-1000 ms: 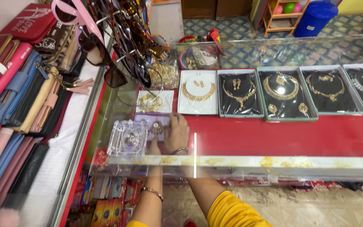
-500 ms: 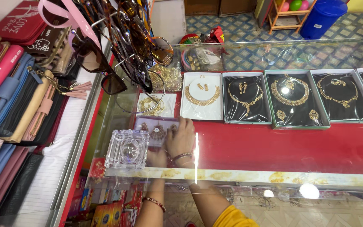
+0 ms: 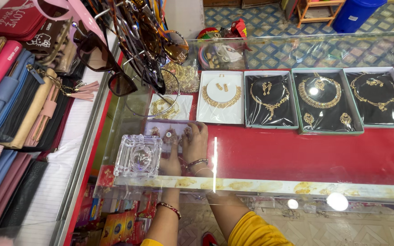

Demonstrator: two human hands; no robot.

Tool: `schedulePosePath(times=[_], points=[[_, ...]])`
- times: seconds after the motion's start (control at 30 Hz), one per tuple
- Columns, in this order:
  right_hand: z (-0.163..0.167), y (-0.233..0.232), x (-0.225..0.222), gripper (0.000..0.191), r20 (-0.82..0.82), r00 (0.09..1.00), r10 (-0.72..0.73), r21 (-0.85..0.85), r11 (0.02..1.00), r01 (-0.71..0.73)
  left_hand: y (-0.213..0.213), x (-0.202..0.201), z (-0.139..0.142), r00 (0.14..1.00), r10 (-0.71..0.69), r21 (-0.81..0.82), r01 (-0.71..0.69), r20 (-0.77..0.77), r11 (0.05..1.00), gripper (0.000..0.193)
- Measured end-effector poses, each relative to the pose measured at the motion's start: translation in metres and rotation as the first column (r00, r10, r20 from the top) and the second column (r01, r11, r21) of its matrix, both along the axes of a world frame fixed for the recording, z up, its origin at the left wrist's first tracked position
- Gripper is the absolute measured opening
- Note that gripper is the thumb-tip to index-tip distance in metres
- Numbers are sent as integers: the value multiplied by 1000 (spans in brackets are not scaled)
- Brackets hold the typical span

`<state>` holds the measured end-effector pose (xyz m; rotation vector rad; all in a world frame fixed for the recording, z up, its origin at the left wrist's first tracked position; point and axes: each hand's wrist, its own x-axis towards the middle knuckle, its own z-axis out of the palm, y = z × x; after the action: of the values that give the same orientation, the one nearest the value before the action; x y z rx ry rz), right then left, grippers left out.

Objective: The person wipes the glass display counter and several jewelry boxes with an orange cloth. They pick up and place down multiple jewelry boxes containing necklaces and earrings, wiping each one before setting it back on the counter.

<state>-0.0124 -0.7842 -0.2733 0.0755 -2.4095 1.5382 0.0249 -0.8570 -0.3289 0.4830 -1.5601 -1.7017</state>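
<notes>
Reaching in from the open back of the display case, both arms pass under the glass tabletop [image 3: 270, 186] to the red shelf [image 3: 297, 155] below it. A row of necklace boxes runs along the shelf's far edge, one white box [image 3: 220, 97] and black boxes [image 3: 270, 99] to its right. A tray of bangles [image 3: 165, 107] sits in the far-left corner.

Nearer, at the left end, lies a pale earring tray [image 3: 160, 130], with a clear faceted box [image 3: 138, 156] touching its near-left corner.

The right hand [image 3: 196, 143] rests on the tray's right edge with its grip loose, the fingers spread flat rather than closed around anything. The left hand [image 3: 172, 161] is at the tray's near edge. Its fingers are hidden, so I cannot tell its grip.

The work looks like seating or squaring this tray. Shifting it would call for a low, flat slide. The faceted box blocks the left and the bangles and white box block the far side, but the shelf to the right and along the near edge has room.
</notes>
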Motion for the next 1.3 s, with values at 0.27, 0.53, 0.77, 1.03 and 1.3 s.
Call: schedulePosePath(times=[0.27, 0.53, 0.77, 1.03, 1.3], points=[[-4, 1, -2, 45, 36, 998, 43, -90, 995, -40, 8, 11, 8, 964, 132, -239, -75, 232, 968, 67], [-6, 7, 6, 39, 85, 993, 85, -47, 996, -81, 13, 2, 15, 990, -7, -2, 8, 137, 1000, 74], [-7, 13, 27, 61, -218, 962, 166, 318, 944, -91, 7, 25, 30, 912, 82, -416, 101, 401, 904, 58], [-13, 21, 48, 70, -60, 960, 275, 321, 916, -242, -5, 48, 43, 896, 311, -846, 119, 317, 520, 66], [-26, 21, 36, 78, 131, 940, 315, 329, 881, -341, -12, 56, 55, 835, 233, -761, 293, 498, 579, 78]])
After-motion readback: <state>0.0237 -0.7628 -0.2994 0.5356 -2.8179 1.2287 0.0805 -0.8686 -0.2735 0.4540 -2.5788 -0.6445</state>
